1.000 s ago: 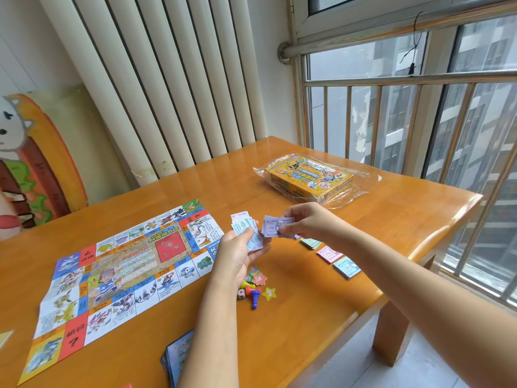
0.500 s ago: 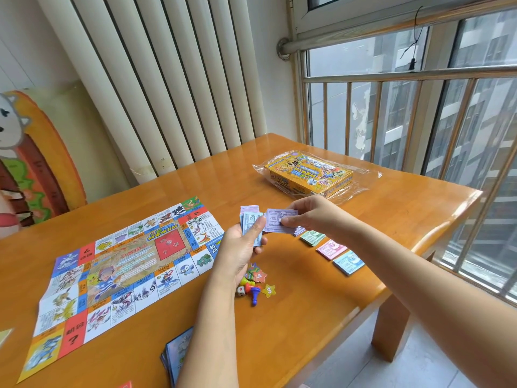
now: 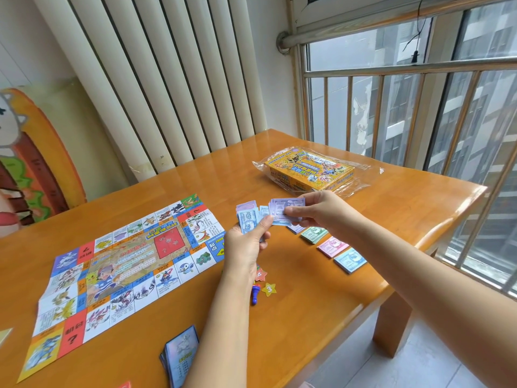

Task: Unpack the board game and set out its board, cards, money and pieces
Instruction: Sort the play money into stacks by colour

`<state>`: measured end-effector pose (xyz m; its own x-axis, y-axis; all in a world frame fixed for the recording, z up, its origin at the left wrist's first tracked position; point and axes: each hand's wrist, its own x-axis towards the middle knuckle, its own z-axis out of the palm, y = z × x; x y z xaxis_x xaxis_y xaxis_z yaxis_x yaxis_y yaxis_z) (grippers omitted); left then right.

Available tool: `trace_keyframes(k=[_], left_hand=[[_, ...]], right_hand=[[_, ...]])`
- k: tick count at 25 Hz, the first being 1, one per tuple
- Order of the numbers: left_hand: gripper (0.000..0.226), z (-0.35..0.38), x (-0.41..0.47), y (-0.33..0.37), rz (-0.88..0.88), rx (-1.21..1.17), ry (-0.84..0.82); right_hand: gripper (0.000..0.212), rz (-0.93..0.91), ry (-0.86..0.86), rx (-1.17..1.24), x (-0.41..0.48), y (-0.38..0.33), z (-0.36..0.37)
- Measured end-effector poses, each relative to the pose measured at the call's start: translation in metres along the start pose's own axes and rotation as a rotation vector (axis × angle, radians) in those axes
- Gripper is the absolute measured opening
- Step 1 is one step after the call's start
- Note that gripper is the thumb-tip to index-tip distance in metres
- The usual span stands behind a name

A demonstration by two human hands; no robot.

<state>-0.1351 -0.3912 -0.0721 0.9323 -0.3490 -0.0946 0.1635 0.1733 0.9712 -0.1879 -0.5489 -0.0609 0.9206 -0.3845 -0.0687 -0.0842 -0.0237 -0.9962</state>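
Note:
The paper game board (image 3: 123, 264) lies unfolded on the left of the wooden table (image 3: 321, 301). My left hand (image 3: 246, 247) holds a fanned stack of play money (image 3: 247, 219) above the table's middle. My right hand (image 3: 316, 208) pinches several purple notes (image 3: 288, 210) just right of that stack. On the table to the right lie sorted piles: purple (image 3: 296, 228), green (image 3: 314, 233), pink (image 3: 333, 246) and blue (image 3: 349, 260). Small pieces, a blue pawn (image 3: 255, 294) and star tokens (image 3: 269, 289), sit below my left wrist. A card deck (image 3: 180, 354) rests near the front edge.
The yellow game box (image 3: 310, 169) lies on clear plastic wrap at the table's far right. A window with metal bars (image 3: 419, 113) runs along the right. White vertical slats (image 3: 167, 79) and a painted panel (image 3: 33, 163) stand behind the table.
My right hand has drawn purple notes away from the stack in my left hand and lifted slightly; both hands have shifted a little away from me.

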Motion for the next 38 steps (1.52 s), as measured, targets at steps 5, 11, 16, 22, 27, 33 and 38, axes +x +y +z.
trace_keyframes(k=[5, 11, 16, 22, 27, 33, 38], left_hand=[[0.011, -0.002, 0.004, 0.001, -0.104, -0.107, 0.051], [0.008, -0.003, 0.008, -0.002, -0.243, -0.264, 0.096], [0.026, 0.018, 0.017, -0.001, -0.372, -0.385, 0.036], [0.042, 0.034, 0.031, -0.018, -0.434, -0.417, 0.102], [0.046, 0.034, 0.037, -0.023, -0.449, -0.461, 0.139], [0.044, 0.036, 0.034, -0.020, -0.455, -0.428, 0.157], [0.043, 0.036, 0.033, -0.020, -0.463, -0.418, 0.152]], right_hand=[[0.007, 0.007, 0.042, -0.013, 0.001, -0.003, -0.013], [0.006, -0.138, 0.116, -0.399, 0.011, -0.008, -0.045], [0.012, -0.135, -0.066, -0.830, 0.037, -0.011, -0.057], [0.029, -0.085, -0.238, -1.021, 0.056, -0.017, -0.050], [0.034, -0.056, -0.317, -1.212, 0.061, -0.013, -0.041], [0.035, 0.002, -0.329, -1.318, 0.058, -0.020, -0.033], [0.043, 0.151, -0.428, -1.382, 0.065, -0.023, -0.024]])
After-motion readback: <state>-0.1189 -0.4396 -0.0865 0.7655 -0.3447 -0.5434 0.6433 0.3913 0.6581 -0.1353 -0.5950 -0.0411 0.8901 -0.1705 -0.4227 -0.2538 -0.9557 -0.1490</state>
